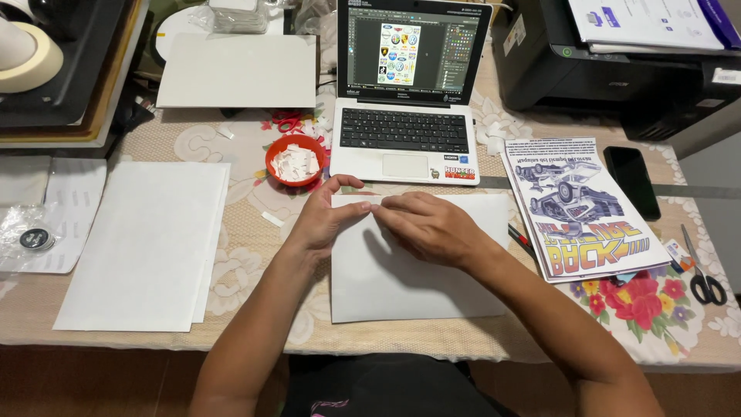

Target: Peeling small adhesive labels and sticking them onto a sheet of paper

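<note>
**Both hands meet at the top edge of a white sheet**

The white sheet [417,270] lies flat at centre frame on the tabletop [255,239], below the laptop [409,93]. Left hand [328,216] and right hand [428,224] pinch its upper edge, fingertips together, apparently to work that edge. An orange bowl [295,160] of paper scraps sits upper left, within reach.
</note>
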